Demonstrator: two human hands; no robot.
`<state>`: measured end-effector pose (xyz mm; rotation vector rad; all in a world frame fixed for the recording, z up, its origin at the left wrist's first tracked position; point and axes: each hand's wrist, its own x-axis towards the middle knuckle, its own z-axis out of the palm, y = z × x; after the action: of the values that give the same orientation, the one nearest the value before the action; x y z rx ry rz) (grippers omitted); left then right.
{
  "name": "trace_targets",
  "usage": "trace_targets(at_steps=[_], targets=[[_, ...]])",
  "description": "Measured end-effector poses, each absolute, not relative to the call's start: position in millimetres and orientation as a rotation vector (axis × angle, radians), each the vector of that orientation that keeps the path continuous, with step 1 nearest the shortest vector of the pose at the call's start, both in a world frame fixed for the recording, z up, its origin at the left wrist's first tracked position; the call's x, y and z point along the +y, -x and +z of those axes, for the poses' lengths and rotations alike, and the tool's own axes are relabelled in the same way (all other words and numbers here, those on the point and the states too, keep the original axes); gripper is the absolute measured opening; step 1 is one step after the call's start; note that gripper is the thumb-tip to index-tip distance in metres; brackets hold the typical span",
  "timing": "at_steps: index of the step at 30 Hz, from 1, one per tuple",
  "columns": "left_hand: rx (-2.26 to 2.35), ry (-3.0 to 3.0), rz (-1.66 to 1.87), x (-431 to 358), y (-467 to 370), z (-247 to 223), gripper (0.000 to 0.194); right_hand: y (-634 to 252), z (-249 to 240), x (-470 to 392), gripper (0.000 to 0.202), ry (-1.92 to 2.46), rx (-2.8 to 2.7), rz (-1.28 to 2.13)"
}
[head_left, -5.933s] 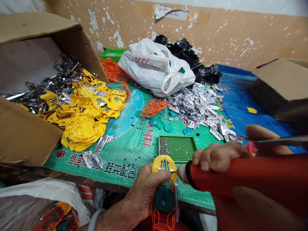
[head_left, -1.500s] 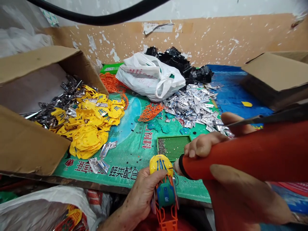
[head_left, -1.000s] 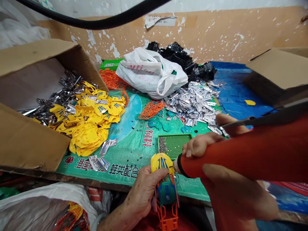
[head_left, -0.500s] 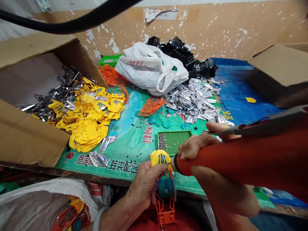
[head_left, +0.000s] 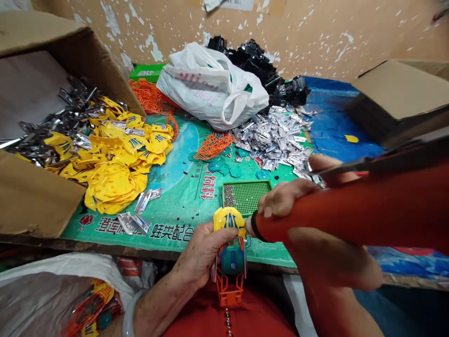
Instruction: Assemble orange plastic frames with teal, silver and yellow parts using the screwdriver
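Note:
My left hand [head_left: 203,248] is closed around a small plastic toy assembly [head_left: 233,260], with its thumb lying across the yellow front piece. The assembly has a dark green middle and an orange frame toward my body. In my right hand [head_left: 287,199] is a red power screwdriver [head_left: 358,210], lying almost level. Its tip meets the right side of the yellow piece; whether a screw sits there is hidden. Just behind the assembly lies a green mesh tray [head_left: 250,196] with small screws heaped at its left end.
Left, a cardboard box [head_left: 31,192] spills yellow parts [head_left: 115,182] and dark metallic pieces. Silver parts [head_left: 273,138], a white plastic bag [head_left: 210,89] and black parts [head_left: 252,61] lie farther back. Another box [head_left: 403,89] stands right. A bag [head_left: 63,290] of assemblies hangs below the table edge.
The whole view has shifted, so the table things appear slightly left and higher. Both hands keep their hold, and the screwdriver tip stays against the yellow piece.

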<state>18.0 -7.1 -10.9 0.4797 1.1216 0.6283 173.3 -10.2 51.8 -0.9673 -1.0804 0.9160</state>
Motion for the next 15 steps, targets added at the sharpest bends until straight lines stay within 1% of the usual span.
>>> trace_targets(at_steps=[3, 9, 15], targets=[[1.154, -0.580, 0.586, -5, -11, -10, 0.025, -185, 58, -19, 0.055, 0.843, -1.046, 0.919], [1.105, -0.542, 0.545, -5, -5, -7, 0.027, -207, 38, -34, 0.057, 0.956, -0.980, 0.915], [1.112, -0.538, 0.545, -9, -8, -5, 0.028, -208, 17, -40, 0.047, 0.985, -0.971, 0.895]])
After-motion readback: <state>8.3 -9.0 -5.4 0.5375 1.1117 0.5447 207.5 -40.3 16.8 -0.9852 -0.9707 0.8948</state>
